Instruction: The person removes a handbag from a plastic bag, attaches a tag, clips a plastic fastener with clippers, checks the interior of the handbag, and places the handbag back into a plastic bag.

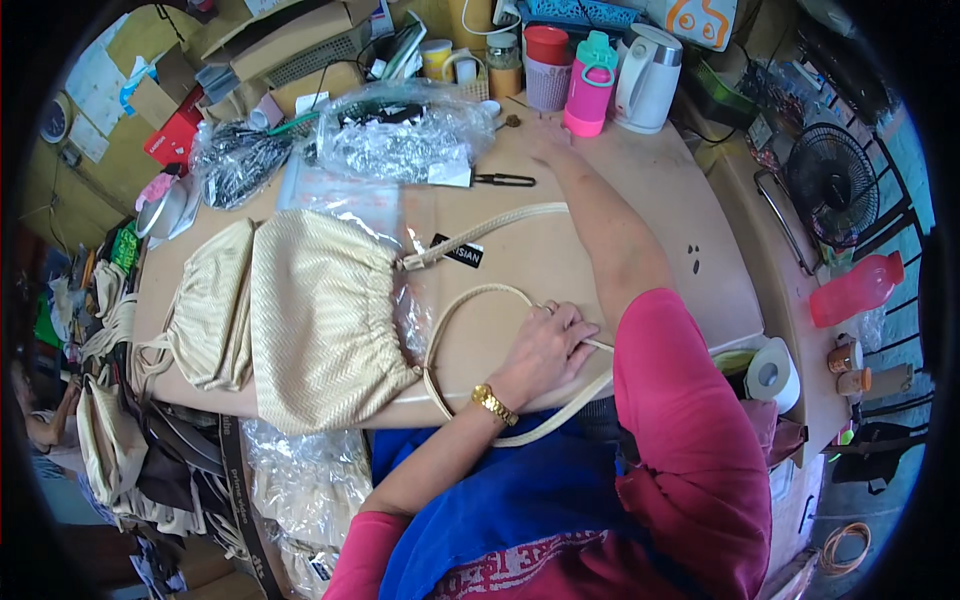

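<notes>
A cream woven drawstring bag [322,322] lies on its side on the tan table, its gathered mouth facing right. My left hand [551,345], with a gold watch on the wrist, grips the bag's thin strap [600,345] near the table's front edge. The strap loops over the edge against my blue apron [517,487]. At the back of the table, my right hand [551,142] reaches beside a pink bottle [585,90]; it is blurred, and its fingers are hard to make out. A black tag [459,251] lies partly under the other strap [495,229].
Thread snips [505,180] lie beside a clear plastic bundle [405,135]. More cream bags [214,307] are stacked at left. A white electric kettle [649,79] stands at the back, and a black fan [832,184] at right. Another person's arm [51,427] shows at far left.
</notes>
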Demonstrator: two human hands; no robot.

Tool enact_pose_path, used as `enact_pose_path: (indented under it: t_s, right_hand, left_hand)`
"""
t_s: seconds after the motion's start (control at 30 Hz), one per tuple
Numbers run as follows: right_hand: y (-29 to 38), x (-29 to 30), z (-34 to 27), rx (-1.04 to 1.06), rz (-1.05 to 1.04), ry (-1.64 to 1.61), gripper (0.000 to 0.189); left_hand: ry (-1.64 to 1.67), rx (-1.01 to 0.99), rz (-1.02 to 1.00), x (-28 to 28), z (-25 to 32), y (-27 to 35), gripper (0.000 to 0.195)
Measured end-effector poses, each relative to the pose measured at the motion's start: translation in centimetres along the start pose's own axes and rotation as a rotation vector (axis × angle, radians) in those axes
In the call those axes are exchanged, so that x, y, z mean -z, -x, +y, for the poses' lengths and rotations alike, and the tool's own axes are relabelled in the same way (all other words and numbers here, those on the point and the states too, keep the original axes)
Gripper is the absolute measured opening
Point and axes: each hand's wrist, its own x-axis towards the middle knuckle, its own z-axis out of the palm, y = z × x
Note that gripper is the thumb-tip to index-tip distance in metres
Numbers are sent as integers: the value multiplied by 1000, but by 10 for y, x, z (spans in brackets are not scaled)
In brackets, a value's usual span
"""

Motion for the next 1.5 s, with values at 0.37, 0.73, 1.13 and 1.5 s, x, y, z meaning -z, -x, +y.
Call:
enact_pose_path:
  t_s: [0.37,0.73,1.13,1.5]
  right_hand:
    - [94,46,-14,591,-390,-187,42]
    - [240,143,65,176,133,-685,29]
    - [385,127,40,-110,-236,-1091,27]
    - [397,129,-5,150,102,-973,24]
  left_hand:
    - [3,0,-8,-3,-2,-4,22]
    - [-62,-7,71,3,10,4,22]
    - [188,267,-33,65,67,22,25]
    - [1427,611,18,56,40,41,49]
